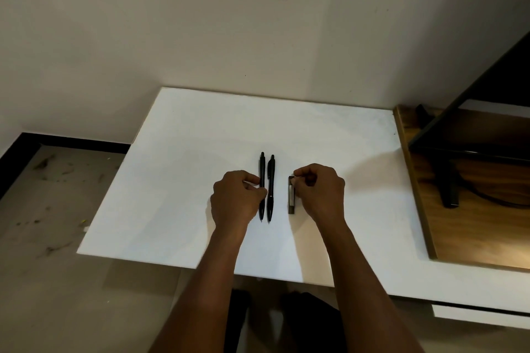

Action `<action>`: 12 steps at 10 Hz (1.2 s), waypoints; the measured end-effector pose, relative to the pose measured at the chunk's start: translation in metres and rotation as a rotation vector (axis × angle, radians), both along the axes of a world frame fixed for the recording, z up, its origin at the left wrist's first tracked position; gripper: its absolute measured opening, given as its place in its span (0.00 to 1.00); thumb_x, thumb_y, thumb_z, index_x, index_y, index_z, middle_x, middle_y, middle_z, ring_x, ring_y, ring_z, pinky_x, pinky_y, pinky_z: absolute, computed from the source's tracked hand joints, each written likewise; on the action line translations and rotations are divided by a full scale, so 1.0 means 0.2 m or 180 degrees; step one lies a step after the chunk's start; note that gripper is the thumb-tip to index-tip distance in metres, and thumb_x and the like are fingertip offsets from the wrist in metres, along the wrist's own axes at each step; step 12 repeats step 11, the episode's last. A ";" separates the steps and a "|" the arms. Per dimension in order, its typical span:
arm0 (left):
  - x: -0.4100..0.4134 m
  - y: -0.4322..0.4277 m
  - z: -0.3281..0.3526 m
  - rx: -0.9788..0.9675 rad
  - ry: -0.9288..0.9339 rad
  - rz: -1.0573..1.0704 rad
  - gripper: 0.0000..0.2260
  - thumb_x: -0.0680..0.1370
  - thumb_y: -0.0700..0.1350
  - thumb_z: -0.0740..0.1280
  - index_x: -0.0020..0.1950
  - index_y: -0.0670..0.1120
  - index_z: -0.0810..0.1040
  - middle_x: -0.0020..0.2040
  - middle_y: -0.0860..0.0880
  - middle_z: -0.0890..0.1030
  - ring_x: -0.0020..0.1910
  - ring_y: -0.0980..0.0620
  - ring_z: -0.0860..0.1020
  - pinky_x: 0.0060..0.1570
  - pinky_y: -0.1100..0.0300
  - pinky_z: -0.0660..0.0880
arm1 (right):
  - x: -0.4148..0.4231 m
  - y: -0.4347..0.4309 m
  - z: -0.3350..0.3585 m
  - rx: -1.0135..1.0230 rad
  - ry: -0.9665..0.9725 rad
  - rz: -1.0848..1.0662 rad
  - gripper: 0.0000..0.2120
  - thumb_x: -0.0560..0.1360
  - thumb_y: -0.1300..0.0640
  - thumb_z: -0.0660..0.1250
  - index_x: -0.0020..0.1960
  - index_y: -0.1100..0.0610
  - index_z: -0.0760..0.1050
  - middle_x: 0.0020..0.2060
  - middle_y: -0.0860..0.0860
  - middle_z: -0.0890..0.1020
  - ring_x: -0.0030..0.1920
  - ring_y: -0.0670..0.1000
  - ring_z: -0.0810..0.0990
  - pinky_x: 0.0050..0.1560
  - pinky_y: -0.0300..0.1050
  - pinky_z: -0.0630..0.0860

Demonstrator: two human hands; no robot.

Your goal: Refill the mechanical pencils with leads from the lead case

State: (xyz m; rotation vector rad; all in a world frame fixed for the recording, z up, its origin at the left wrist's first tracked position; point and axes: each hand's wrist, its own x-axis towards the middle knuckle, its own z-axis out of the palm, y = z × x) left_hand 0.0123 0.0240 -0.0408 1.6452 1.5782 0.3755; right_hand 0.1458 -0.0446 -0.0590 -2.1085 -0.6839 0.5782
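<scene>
Two black mechanical pencils lie side by side on the white board (pixel 200 152), tips toward me. My left hand (pixel 233 198) has its thumb and fingers pinched on the middle of the left pencil (pixel 262 166). The right pencil (pixel 270 189) lies free beside it. A small dark lead case (pixel 291 198) lies to the right of the pencils, lengthwise. My right hand (pixel 319 190) is curled against it, with fingertips on its far end and right side. Both things rest on the board.
The white board overhangs a tiled floor on the left. A wooden desk (pixel 473 232) with a black monitor stand (pixel 450 186) and cable sits to the right. A plain wall rises behind. My legs are below the board's front edge.
</scene>
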 end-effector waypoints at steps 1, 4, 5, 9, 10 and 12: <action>0.02 -0.03 0.01 0.0274 0.0260 -0.0102 0.13 0.71 0.46 0.74 0.55 0.49 0.84 0.47 0.50 0.86 0.51 0.48 0.82 0.48 0.58 0.75 | 0.00 0.00 0.00 0.0000 0.0019 -0.0021 0.05 0.74 0.62 0.70 0.47 0.56 0.83 0.39 0.52 0.86 0.43 0.55 0.85 0.50 0.48 0.80; 0.04 -0.02 -0.02 0.0556 0.0495 -0.0153 0.17 0.70 0.47 0.75 0.58 0.45 0.83 0.53 0.48 0.85 0.57 0.46 0.81 0.54 0.57 0.72 | 0.02 -0.01 0.01 0.0047 0.0161 -0.0065 0.04 0.74 0.60 0.70 0.45 0.55 0.84 0.38 0.51 0.86 0.42 0.52 0.85 0.52 0.49 0.81; 0.03 -0.01 -0.03 0.0583 0.0551 -0.0169 0.17 0.70 0.47 0.75 0.58 0.45 0.83 0.52 0.47 0.86 0.56 0.46 0.81 0.51 0.59 0.71 | 0.02 -0.01 0.02 0.0067 0.0205 -0.0084 0.04 0.74 0.61 0.70 0.46 0.56 0.84 0.38 0.51 0.87 0.42 0.53 0.86 0.53 0.51 0.81; 0.03 -0.03 -0.06 0.0731 0.0667 -0.0469 0.17 0.73 0.51 0.75 0.58 0.45 0.81 0.52 0.48 0.85 0.58 0.46 0.80 0.56 0.56 0.72 | 0.04 -0.08 0.09 0.0487 0.0420 -0.0316 0.05 0.74 0.62 0.70 0.44 0.54 0.84 0.33 0.48 0.85 0.28 0.42 0.83 0.39 0.39 0.81; 0.01 -0.05 -0.04 0.0633 0.0553 -0.0491 0.17 0.75 0.51 0.73 0.60 0.44 0.80 0.52 0.47 0.85 0.59 0.47 0.80 0.57 0.55 0.72 | 0.02 -0.13 0.14 0.0592 0.0518 -0.0425 0.06 0.75 0.63 0.70 0.45 0.55 0.84 0.35 0.49 0.86 0.28 0.42 0.82 0.42 0.41 0.83; -0.04 -0.09 0.00 0.0586 0.0354 -0.0330 0.14 0.77 0.50 0.72 0.59 0.44 0.81 0.51 0.47 0.86 0.56 0.47 0.81 0.55 0.57 0.72 | -0.03 -0.19 0.18 0.0710 0.0640 -0.0578 0.06 0.75 0.64 0.69 0.47 0.57 0.85 0.36 0.51 0.86 0.29 0.43 0.83 0.42 0.41 0.83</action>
